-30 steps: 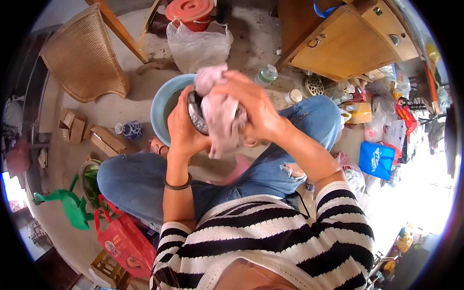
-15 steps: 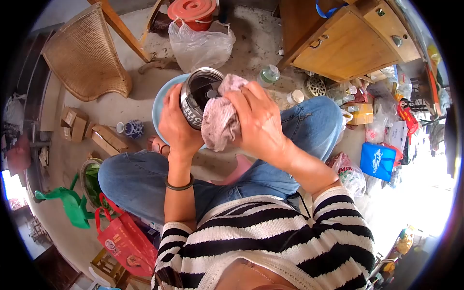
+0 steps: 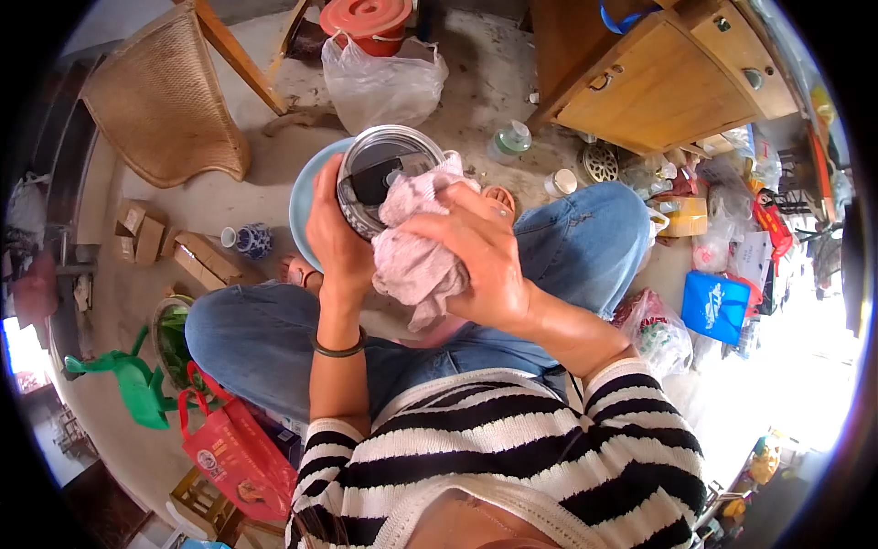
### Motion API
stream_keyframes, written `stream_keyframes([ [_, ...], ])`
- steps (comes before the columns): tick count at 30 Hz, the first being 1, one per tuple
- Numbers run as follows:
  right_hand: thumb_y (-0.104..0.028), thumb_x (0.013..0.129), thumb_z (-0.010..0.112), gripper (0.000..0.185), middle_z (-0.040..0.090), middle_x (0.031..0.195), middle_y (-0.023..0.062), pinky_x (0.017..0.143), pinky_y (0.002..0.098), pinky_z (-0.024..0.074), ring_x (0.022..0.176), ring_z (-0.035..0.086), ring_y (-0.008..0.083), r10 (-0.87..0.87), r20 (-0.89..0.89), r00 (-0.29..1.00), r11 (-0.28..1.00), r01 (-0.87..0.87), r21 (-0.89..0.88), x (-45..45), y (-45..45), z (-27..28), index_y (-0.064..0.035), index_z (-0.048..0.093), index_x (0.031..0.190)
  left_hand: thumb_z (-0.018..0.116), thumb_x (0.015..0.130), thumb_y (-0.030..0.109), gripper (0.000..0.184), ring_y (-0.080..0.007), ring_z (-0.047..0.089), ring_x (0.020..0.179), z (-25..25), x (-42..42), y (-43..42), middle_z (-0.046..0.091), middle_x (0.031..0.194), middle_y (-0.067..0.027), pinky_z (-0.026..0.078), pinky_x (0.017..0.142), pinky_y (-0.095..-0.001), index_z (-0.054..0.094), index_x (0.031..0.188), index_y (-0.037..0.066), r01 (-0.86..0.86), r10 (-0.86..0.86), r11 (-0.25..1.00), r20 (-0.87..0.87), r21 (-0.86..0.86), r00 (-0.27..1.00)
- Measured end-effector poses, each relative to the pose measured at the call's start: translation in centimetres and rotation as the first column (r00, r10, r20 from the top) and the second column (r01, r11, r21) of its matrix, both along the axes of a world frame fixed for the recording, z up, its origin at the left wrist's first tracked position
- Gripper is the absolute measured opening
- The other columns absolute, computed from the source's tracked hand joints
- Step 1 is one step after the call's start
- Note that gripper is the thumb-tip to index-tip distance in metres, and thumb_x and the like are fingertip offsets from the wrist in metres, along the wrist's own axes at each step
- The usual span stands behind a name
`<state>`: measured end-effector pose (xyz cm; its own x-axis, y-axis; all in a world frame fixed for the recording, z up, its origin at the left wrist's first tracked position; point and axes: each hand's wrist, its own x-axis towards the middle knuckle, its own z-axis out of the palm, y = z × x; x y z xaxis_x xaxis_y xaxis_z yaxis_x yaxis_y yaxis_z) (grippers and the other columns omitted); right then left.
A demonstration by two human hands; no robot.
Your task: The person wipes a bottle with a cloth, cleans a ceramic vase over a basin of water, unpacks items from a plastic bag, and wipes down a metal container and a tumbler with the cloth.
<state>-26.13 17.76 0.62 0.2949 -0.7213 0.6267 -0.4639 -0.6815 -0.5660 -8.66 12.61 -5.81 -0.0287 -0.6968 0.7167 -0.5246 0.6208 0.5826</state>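
Over the light blue basin (image 3: 302,206) I hold a round metal cup (image 3: 351,212) with a silver rim and a see-through lid (image 3: 402,151) that has a black part on it. My left hand (image 3: 335,233) is wrapped round the cup's left side. A crumpled pale pink cloth (image 3: 416,261) is gripped in my right hand (image 3: 480,252), which presses it onto the lid's right edge. The cloth hides the lower right of the cup, and the cup's lower body is out of sight.
Ahead are a red lidded bucket (image 3: 366,18), a plastic bag (image 3: 384,87) and a wooden cabinet (image 3: 658,87). A blue-and-white vase (image 3: 249,241) and cardboard boxes (image 3: 142,233) lie left. A bottle (image 3: 512,139) and a white cup (image 3: 560,182) stand right, near piled bags.
The cup has turned so its lid faces up more, and the lettering on its side is now hidden. My right hand and the cloth have shifted slightly down across the lid's right side.
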Motion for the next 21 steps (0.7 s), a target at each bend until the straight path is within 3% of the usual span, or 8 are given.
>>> stream_keyframes([
  [2, -0.004, 0.045, 0.075, 0.064, 0.062, 0.092, 0.0146, 0.082, 0.0440, 0.0492, 0.097, 0.057, 0.0382, -0.066, -0.002, 0.998, 0.995, 0.066, -0.068, -0.6, -1.0, -0.4, -0.0036, 0.062, 0.108, 0.089, 0.062, 0.025, 0.089, -0.0364, 0.061, 0.103, 0.0, 0.0, 0.4, 0.060, 0.118, -0.0192, 0.049, 0.088, -0.0393, 0.043, 0.133, 0.000, 0.016, -0.017, 1.000, -0.048, -0.018, 0.999],
  [5, -0.004, 0.045, 0.075, 0.063, 0.062, 0.091, 0.0139, 0.081, 0.0443, 0.0492, 0.098, 0.057, 0.0371, -0.087, -0.072, 0.994, 0.996, 0.086, -0.019, -1.2, -2.1, 0.9, -0.0048, 0.062, 0.107, 0.090, 0.060, 0.026, 0.093, -0.0360, 0.061, 0.103, -0.2, 0.1, 0.3, 0.060, 0.119, -0.0195, 0.049, 0.087, -0.0398, 0.041, 0.134, -0.001, 0.039, -0.040, 0.997, -0.017, -0.064, 0.999],
  [6, -0.010, 0.059, 0.079, 0.049, 0.064, 0.091, 0.0141, 0.080, 0.0415, 0.0484, 0.089, 0.056, 0.0373, -0.091, -0.069, 0.993, 0.995, 0.089, -0.034, -1.4, -2.5, 0.7, -0.0032, 0.064, 0.106, 0.092, 0.059, 0.029, 0.096, -0.0351, 0.062, 0.104, 0.0, -0.1, 0.5, 0.060, 0.120, -0.0187, 0.049, 0.089, -0.0397, 0.040, 0.134, -0.001, 0.020, -0.020, 0.998, -0.009, -0.055, 1.000],
  [9, -0.009, 0.051, 0.076, 0.059, 0.063, 0.095, 0.0116, 0.079, 0.0438, 0.0486, 0.100, 0.057, 0.0332, -0.038, -0.149, 0.988, 0.994, 0.022, -0.106, -1.0, -2.3, 1.6, -0.0061, 0.063, 0.108, 0.092, 0.059, 0.032, 0.098, -0.0348, 0.062, 0.106, -1.2, -0.1, 0.7, 0.060, 0.120, -0.0176, 0.049, 0.091, -0.0400, 0.040, 0.135, -0.002, 0.051, -0.042, 0.998, -0.223, 0.035, 0.974],
  [11, -0.018, 0.053, 0.076, 0.056, 0.064, 0.092, 0.0091, 0.081, 0.0428, 0.0475, 0.099, 0.057, 0.0321, -0.039, -0.213, 0.976, 0.985, 0.002, -0.171, -1.1, -2.0, 0.7, -0.0071, 0.064, 0.107, 0.094, 0.055, 0.037, 0.104, -0.0343, 0.062, 0.107, -1.2, 0.3, 0.3, 0.060, 0.121, -0.0169, 0.049, 0.093, -0.0404, 0.041, 0.134, -0.002, 0.035, -0.034, 0.999, -0.220, -0.002, 0.975],
  [14, -0.025, 0.054, 0.073, 0.051, 0.064, 0.093, 0.0067, 0.084, 0.0424, 0.0457, 0.099, 0.058, 0.0307, -0.017, -0.274, 0.961, 0.984, -0.033, -0.175, -2.5, -2.0, 1.0, -0.0092, 0.066, 0.103, 0.095, 0.047, 0.042, 0.111, -0.0361, 0.060, 0.109, 0.1, 1.1, 1.1, 0.060, 0.121, -0.0173, 0.047, 0.095, -0.0423, 0.042, 0.134, -0.002, 0.060, -0.060, 0.998, -0.055, -0.001, 0.997],
  [17, -0.023, 0.056, 0.070, 0.047, 0.064, 0.091, 0.0061, 0.084, 0.0426, 0.0458, 0.101, 0.058, 0.0304, 0.044, -0.444, 0.895, 0.978, -0.130, -0.165, -4.7, -2.7, 2.8, -0.0098, 0.066, 0.101, 0.095, 0.045, 0.046, 0.114, -0.0371, 0.059, 0.109, 0.4, 1.3, 1.4, 0.059, 0.122, -0.0177, 0.046, 0.096, -0.0429, 0.042, 0.134, -0.003, 0.083, -0.083, 0.996, -0.013, 0.045, 0.997],
  [21, -0.024, 0.046, 0.076, 0.060, 0.063, 0.093, 0.0059, 0.088, 0.0458, 0.0460, 0.111, 0.056, 0.0321, 0.007, -0.345, 0.938, 0.981, -0.073, -0.178, -4.0, -3.3, 1.5, -0.0109, 0.064, 0.103, 0.093, 0.043, 0.052, 0.121, -0.0364, 0.060, 0.110, -0.1, 0.8, 1.0, 0.058, 0.125, -0.0164, 0.047, 0.096, -0.0433, 0.039, 0.136, -0.004, 0.066, -0.064, 0.997, -0.047, 0.037, 0.997],
])
